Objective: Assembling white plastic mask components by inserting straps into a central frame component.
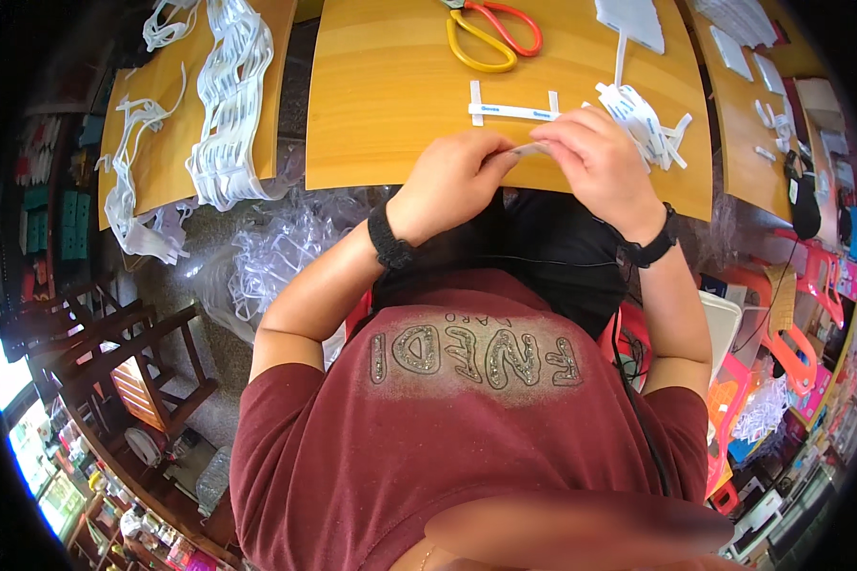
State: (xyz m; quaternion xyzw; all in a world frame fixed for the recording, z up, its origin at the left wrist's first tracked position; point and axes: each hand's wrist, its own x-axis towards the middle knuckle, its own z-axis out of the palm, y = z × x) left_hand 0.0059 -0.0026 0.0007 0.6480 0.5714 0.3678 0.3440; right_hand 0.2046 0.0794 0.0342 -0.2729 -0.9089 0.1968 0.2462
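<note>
Just above the table's near edge, my left hand (pixel 455 183) and my right hand (pixel 600 169) pinch a short white strip (pixel 531 148) between thumbs and fingers, one at each end. A longer white strip with blue print (pixel 511 111) lies flat beyond my fingers. Short white pieces lie across it, one at its left end (pixel 476 103) and one near its right end (pixel 553 99). A loose pile of white strips (pixel 643 122) rests just beyond my right hand, partly behind it.
On the wooden table (pixel 381 105) lie scissors (pixel 490 43) with one red and one yellow handle. A white flat stack (pixel 632 21) sits at the far right. Bundles of white strips (pixel 229 105) hang over the left table's edge. Clear plastic bags (pixel 281 257) lie below.
</note>
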